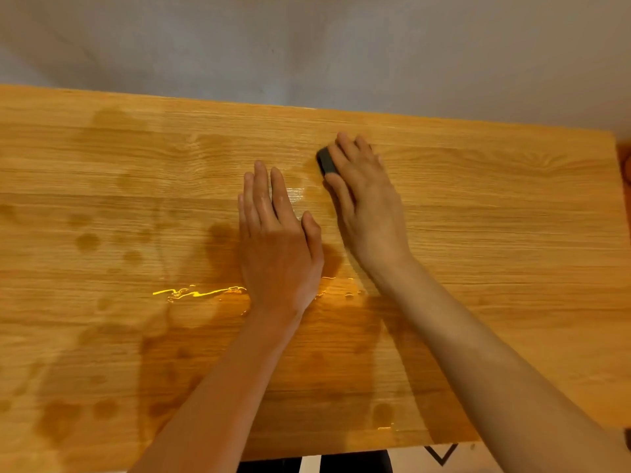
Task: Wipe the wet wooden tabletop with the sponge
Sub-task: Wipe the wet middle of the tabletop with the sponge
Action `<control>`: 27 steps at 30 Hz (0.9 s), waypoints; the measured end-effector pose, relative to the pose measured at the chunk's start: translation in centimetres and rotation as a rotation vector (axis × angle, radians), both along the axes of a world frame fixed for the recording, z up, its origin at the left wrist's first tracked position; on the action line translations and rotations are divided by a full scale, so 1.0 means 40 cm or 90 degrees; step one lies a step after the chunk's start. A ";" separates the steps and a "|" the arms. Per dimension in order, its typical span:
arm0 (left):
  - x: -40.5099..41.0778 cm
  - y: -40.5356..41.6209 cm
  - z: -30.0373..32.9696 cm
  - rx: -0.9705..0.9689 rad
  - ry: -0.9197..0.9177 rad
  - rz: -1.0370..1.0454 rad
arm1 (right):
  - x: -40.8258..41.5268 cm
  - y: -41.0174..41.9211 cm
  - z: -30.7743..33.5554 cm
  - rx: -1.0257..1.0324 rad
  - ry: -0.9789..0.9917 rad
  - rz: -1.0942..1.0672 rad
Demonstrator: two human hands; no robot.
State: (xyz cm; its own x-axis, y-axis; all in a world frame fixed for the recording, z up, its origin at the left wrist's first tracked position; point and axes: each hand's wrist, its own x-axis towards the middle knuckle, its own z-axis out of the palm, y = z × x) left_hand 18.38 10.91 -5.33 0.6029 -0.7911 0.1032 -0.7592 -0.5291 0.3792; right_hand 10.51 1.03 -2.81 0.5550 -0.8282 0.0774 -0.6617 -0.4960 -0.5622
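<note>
A wooden tabletop [495,206] fills the view, with dark wet patches and shiny water streaks [191,293] across its left and middle. My right hand [365,199] presses a dark sponge [326,161] flat on the wood in the upper middle; only the sponge's left end shows past my fingers. Just left of it, my left hand [276,240] lies flat on the wet surface, fingers together and pointing away from me, holding nothing.
A pale grey wall [307,46] runs along the table's far edge. The right end of the table [618,233] and its near edge [341,454] are in view, with dark floor below.
</note>
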 end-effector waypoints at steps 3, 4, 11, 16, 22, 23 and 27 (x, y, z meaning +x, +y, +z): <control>0.002 -0.001 -0.004 -0.022 -0.002 -0.002 | -0.094 0.061 0.001 -0.006 0.029 0.112; 0.004 -0.002 -0.005 -0.028 -0.005 -0.002 | -0.114 0.037 0.002 -0.003 0.036 0.117; 0.002 0.007 -0.011 -0.046 0.009 -0.025 | -0.213 -0.016 -0.007 -0.011 -0.003 -0.363; 0.010 0.003 -0.011 -0.043 -0.015 -0.021 | -0.050 0.131 -0.029 -0.082 -0.002 -0.194; 0.003 0.008 -0.004 -0.021 0.028 -0.028 | -0.266 0.082 -0.023 -0.070 0.005 -0.196; 0.004 0.008 -0.002 -0.020 0.038 -0.028 | -0.314 0.076 -0.019 -0.063 0.004 -0.282; 0.014 0.015 0.015 -0.041 0.092 -0.033 | -0.293 0.090 -0.006 -0.065 -0.020 -0.433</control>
State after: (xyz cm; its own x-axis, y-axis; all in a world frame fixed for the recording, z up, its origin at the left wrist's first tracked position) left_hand 18.95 11.52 -4.72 0.5732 -0.8164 0.0707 -0.7204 -0.4610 0.5181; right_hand -1.19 4.65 -3.04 -0.0902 -0.9792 0.1816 -0.8290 -0.0273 -0.5585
